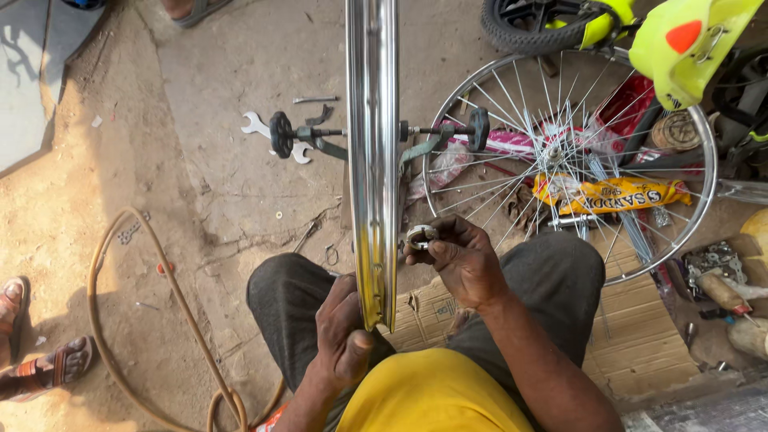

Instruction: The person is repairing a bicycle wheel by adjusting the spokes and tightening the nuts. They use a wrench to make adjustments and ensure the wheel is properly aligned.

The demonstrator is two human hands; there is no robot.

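Left hand [344,336] clamped on the near edge of the chrome wheel rim [373,160], thumb on top, fingers wrapped round the left side. Rim stands upright, edge-on to the camera, running from between the knees straight up out of frame.

Right hand [460,260] just right of the rim, fingers pinched around a small round spoke tool [420,236], metal with a notched centre. Tool sits right beside the rim's right face; can't tell if it actually touches.

Person is seated on flattened cardboard [632,344], dark trousers, yellow shirt.

Further out, the rim is carried in a truing stand [376,132]: horizontal axle through it, black knobs at both ends, greenish arms angling in to the rim. A flat white spanner [258,126] lies on the ground under the left knob.

Right of the stand, a second spoked wheel [572,160] lies flat on the ground, over a yellow packet [616,194] and loose spokes.

Left side: tan hose [128,264] looping across the dirt floor, another person's sandalled feet [32,352] at the frame edge.

Far top right: a small black tyre [532,24] and neon-yellow bicycle parts [688,40].
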